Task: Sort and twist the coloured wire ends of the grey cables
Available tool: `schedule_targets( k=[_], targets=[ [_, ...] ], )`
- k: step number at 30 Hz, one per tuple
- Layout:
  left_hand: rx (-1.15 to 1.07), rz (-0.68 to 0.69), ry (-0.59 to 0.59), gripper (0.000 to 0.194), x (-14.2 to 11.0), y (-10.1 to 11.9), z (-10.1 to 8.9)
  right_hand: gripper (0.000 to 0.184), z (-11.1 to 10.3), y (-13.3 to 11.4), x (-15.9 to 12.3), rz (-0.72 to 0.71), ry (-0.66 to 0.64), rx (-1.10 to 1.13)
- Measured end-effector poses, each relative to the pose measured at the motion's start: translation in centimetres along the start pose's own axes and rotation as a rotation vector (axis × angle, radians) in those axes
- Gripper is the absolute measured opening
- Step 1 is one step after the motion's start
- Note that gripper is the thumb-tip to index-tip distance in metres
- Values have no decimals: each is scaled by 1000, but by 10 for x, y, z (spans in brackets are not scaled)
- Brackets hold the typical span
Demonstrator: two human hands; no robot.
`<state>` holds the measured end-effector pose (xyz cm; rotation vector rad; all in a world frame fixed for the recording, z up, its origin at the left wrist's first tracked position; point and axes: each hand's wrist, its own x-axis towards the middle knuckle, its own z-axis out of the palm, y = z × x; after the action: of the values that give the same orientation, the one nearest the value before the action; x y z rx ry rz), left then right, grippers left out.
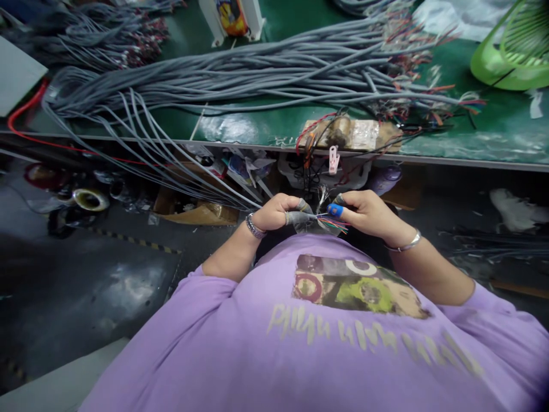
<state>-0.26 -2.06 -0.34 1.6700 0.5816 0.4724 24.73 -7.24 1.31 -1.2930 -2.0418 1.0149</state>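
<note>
My left hand (278, 213) is closed around the end of a grey cable (201, 171) that runs up to the bench. Its fingertips wear grey covers. My right hand (364, 213), with a blue cover on the thumb, pinches the thin coloured wires (332, 223) that fan out of the cable's stripped end. Both hands are held close to my chest, just below the bench edge, almost touching each other. I wear a purple printed shirt and a bracelet on each wrist.
A large heap of grey cables (257, 74) with stripped coloured ends covers the green bench (493, 131). A small fixture with wires and a clip (343, 137) sits at the bench edge. A green fan (514, 51) stands at the far right. Boxes and clutter lie under the bench.
</note>
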Motion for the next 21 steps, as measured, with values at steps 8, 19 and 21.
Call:
schedule_targets(
  k=[8, 19, 21],
  targets=[
    [81, -25, -94, 37, 4, 3, 4, 55, 7, 0, 6, 143, 264, 501],
    [231, -12, 346, 36, -8, 4, 18, 28, -6, -11, -36, -14, 589, -315],
    [289, -14, 365, 33, -10, 8, 23, 26, -3, -17, -36, -40, 576, -497]
  ],
)
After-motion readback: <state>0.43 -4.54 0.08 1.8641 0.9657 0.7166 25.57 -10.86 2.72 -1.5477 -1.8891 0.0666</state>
